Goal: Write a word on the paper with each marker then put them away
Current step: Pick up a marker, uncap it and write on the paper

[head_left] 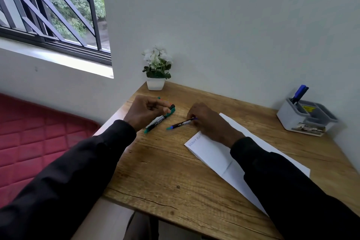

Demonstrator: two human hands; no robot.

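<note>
The blue marker point(182, 123) is low over the desk point(165, 171), just off the paper point(210, 152) at its 10 o'clock corner. Its long axis runs from 8 to 2 o'clock. The blue end points to 8 o'clock, and the other end is hidden inside the right hand point(210, 122). That hand's fingers are curled close and pinch this far end. Whether the barrel rests on the wood or is just clear of it, I cannot tell. Blue writing shows at the paper's top-left corner, so I judge this marker has done its word. It is probably held off the sheet to be set down or put away, not to write.

At 9 o'clock of it, near but apart, the green marker point(158, 121) lies roughly parallel, from 7 to 1 o'clock. The left hand point(144, 112) sits over its far end, fingers curled down and apparently pinching it, probably to take it up as the next colour. Bits of other colours show under that hand, too hidden to name.

The tray point(288, 119) stands well apart at 3 o'clock against the wall, with a stored marker point(301, 92) leaning in it. That looks like the place for putting away. A plant point(156, 64) sits at 12 o'clock.
</note>
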